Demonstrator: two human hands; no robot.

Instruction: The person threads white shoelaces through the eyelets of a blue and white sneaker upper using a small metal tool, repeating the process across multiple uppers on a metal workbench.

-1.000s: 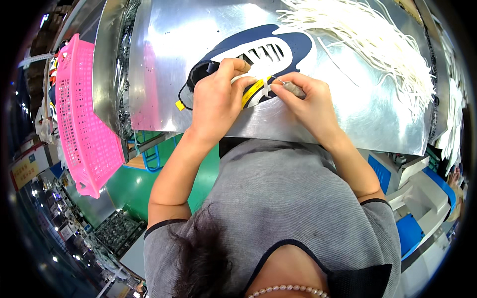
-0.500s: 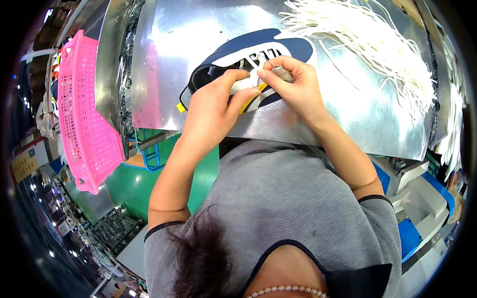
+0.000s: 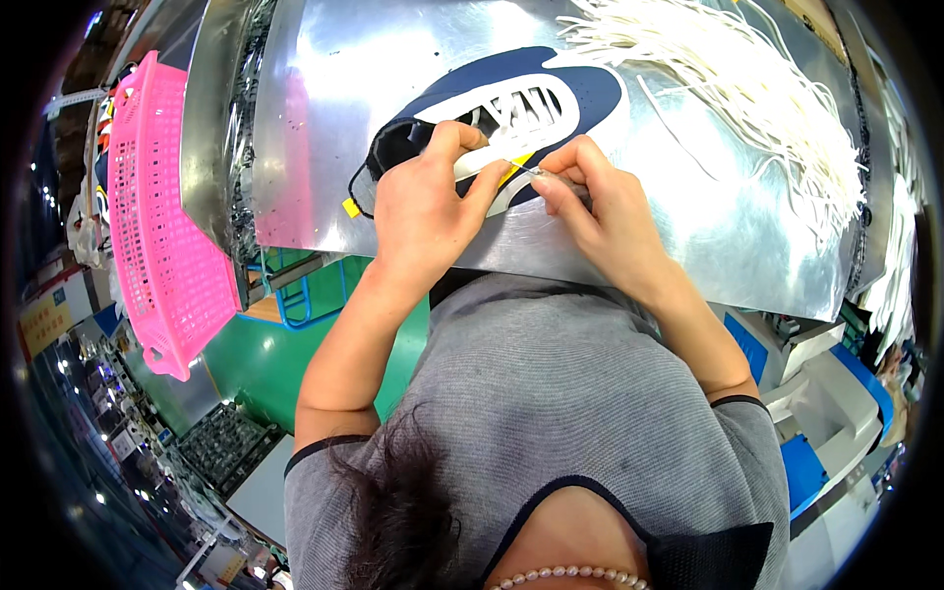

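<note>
A navy and white shoe upper (image 3: 590, 93) with yellow patches lies on the metal tabletop, its black-lined opening to the left. White lace (image 3: 531, 110) crosses the slot between its eyelet edges. My left hand (image 3: 425, 206) pinches the near white edge of the upper between thumb and fingers. To the right of it, my right hand (image 3: 618, 218) is closed around a thin metal hook-like tool (image 3: 523, 167). The tool's shaft points left, close to my left thumb and the near eyelet edge. My fingers hide most of its handle.
A large heap of white laces (image 3: 728, 88) covers the far right of the metal tabletop (image 3: 344, 88), with one loose lace beside it. A pink plastic basket (image 3: 172, 226) stands past the left edge. A grey and blue plastic bin (image 3: 826, 403) is at the lower right.
My right hand has moved down and slightly right, off the slot to the near edge. The crossed lace ends, raised before, now lie flatter. My left hand stays on the upper.
</note>
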